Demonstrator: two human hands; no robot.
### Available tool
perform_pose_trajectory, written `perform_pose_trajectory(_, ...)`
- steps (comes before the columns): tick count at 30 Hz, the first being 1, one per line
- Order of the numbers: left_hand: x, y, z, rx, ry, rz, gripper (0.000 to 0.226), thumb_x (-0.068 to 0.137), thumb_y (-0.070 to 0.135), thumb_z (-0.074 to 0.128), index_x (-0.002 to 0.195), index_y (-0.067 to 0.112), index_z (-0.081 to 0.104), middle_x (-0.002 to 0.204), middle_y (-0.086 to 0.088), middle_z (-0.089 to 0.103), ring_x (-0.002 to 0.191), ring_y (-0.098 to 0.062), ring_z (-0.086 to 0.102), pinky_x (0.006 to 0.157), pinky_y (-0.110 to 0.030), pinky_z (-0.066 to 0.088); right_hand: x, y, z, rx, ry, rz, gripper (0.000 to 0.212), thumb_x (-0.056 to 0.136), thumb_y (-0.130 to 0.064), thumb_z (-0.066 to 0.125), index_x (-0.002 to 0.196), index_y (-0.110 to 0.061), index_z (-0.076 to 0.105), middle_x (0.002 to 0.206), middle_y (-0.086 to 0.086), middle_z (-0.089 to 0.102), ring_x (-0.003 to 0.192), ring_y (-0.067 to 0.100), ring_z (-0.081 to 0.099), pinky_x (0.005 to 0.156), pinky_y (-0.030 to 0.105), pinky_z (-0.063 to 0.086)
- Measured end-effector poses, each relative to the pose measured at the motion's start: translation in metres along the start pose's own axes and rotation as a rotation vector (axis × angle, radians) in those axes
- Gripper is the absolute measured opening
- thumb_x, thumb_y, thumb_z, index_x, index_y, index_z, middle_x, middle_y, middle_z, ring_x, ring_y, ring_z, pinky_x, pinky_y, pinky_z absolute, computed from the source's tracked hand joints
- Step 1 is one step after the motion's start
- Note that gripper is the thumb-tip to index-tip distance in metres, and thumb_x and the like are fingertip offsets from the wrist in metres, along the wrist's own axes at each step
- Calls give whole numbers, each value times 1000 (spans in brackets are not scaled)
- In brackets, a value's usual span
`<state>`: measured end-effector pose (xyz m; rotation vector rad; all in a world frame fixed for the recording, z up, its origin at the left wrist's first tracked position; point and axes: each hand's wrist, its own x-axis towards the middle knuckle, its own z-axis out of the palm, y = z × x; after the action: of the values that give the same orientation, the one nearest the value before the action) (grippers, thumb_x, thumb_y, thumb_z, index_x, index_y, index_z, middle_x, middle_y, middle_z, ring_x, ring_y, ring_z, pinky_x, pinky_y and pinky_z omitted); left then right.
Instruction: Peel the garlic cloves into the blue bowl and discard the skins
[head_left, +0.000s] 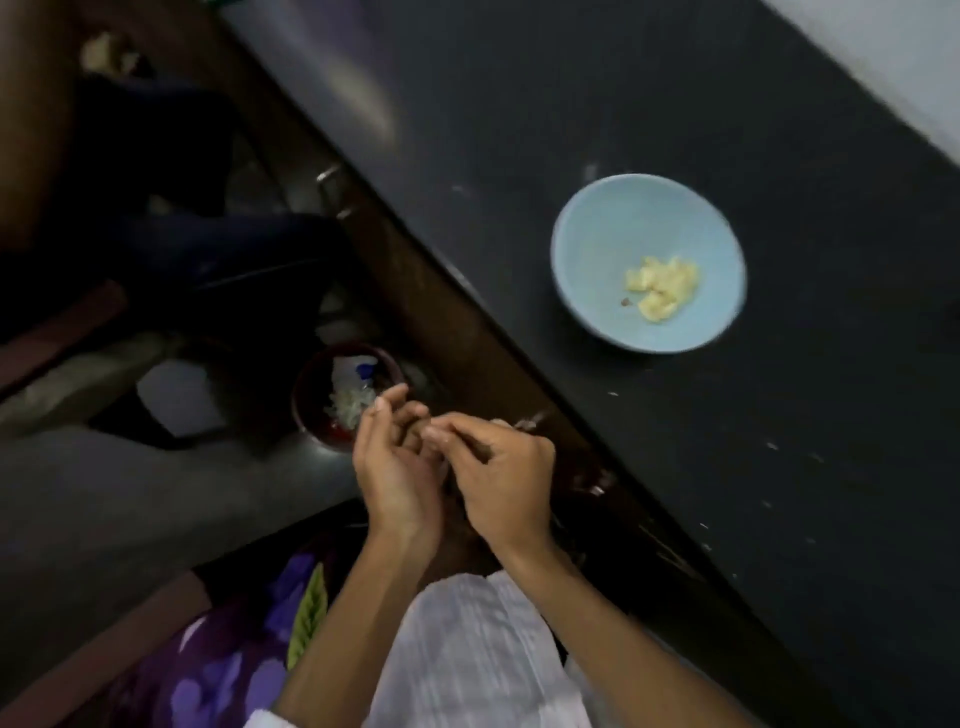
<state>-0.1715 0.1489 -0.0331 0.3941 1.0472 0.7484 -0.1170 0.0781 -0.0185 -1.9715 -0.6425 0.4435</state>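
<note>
A light blue bowl (613, 228) stands on the dark countertop (675, 104) and holds several peeled yellowish garlic cloves (660, 288). My two hands meet below the counter's edge, just right of a dark red bin (311, 384) on the floor with pale garlic skins (349, 404) inside. My left hand (395, 467) is turned palm inward with its fingers loosely raised. My right hand (498, 467) has bent fingers whose tips touch the left hand's fingers. The view is blurred, and whether anything lies between the fingers is hidden.
The counter's wooden front edge (415, 270) runs diagonally between the bin and the bowl. A white wall (883, 52) borders the counter at the top right. White cloth (478, 649) and purple flowered fabric (223, 665) cover my lap. Dark furniture fills the left.
</note>
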Motion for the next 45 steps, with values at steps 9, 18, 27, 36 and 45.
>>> perform_pose_trajectory(9, 250, -63, -185, 89, 572, 40, 17, 102, -3, 50, 95, 8, 60, 81, -7, 62, 72, -15, 62, 68, -22, 57, 87, 178, 258, -238, -276, 279, 5, 86, -14, 75, 88, -14, 79, 84, 5, 78, 82, 17, 70, 96, 43, 47)
perform_pose_trajectory(18, 411, -162, -271, 598, 550, 19, 17, 78, 3, 77, 79, 20, 78, 84, -10, 78, 81, -29, 75, 83, -45, 62, 128, 338, 378, -394, -365, 333, 10, 85, -3, 74, 88, -9, 82, 90, 17, 75, 95, 33, 68, 76, 24, 56)
perform_pose_trajectory(27, 418, -179, -280, 880, 471, 69, 32, 95, 9, 56, 121, 15, 73, 105, -12, 77, 100, -25, 72, 95, -27, 54, 130, 379, 370, -636, -550, 228, 26, 92, -6, 61, 104, -19, 81, 111, 9, 76, 105, 27, 68, 92, 25, 52)
perform_pose_trajectory(36, 309, -149, -209, 828, 294, 15, 22, 101, 25, 61, 105, 14, 80, 103, -2, 77, 101, -19, 69, 90, -29, 53, 90, 300, 265, -442, -566, 349, 32, 92, -4, 64, 122, -13, 72, 116, 4, 74, 111, 14, 68, 102, 16, 40)
perform_pose_trajectory(45, 115, -38, -61, 716, -59, 370, 20, 102, 13, 57, 108, 28, 69, 102, 7, 75, 90, -6, 70, 80, -27, 54, 13, 59, 6, -242, -40, 53, 20, 96, -13, 67, 114, -21, 74, 101, -15, 73, 94, -3, 68, 80, 12, 51)
